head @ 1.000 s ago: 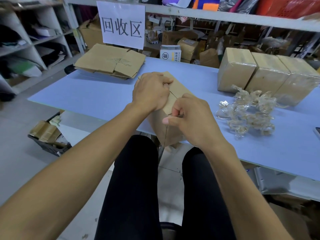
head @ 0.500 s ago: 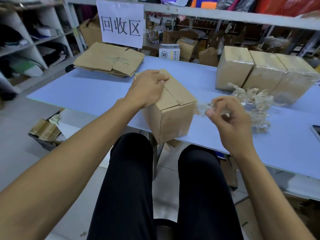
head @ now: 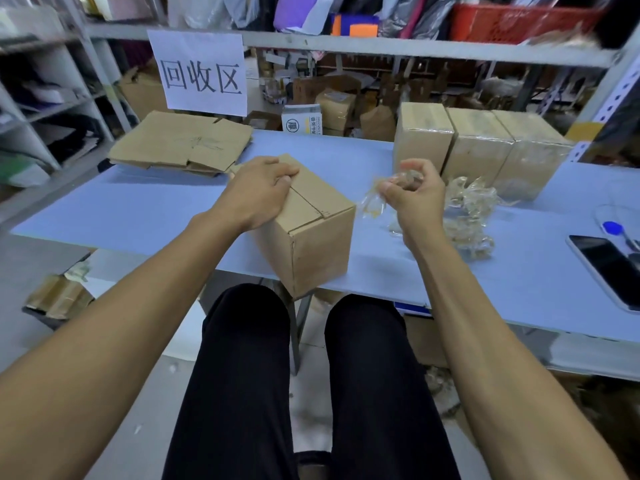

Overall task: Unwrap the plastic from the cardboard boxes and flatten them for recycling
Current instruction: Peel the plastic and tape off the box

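A closed bare cardboard box (head: 318,240) stands at the near edge of the blue table (head: 145,206), partly overhanging it. My left hand (head: 258,192) grips its top at the far left corner. To the right of the box my right hand (head: 415,195) is raised above the table, fingers curled round a crumpled piece of clear plastic wrap (head: 372,202). A heap of removed plastic (head: 467,209) lies just beyond that hand. Three boxes in plastic wrap (head: 478,147) stand in a row at the far right. Flattened cardboard (head: 183,143) is stacked at the far left.
A phone (head: 609,268) lies near the table's right edge, with a blue-tipped object (head: 614,228) behind it. A paper sign (head: 202,74) hangs on the shelving behind the table. A crate with cardboard scraps (head: 59,296) sits on the floor at the left. My knees are under the table's edge.
My right hand has pulled the plastic off the near box and carried it rightward and up. The left hand has stayed on the box top, and the box now stands upright on the table.
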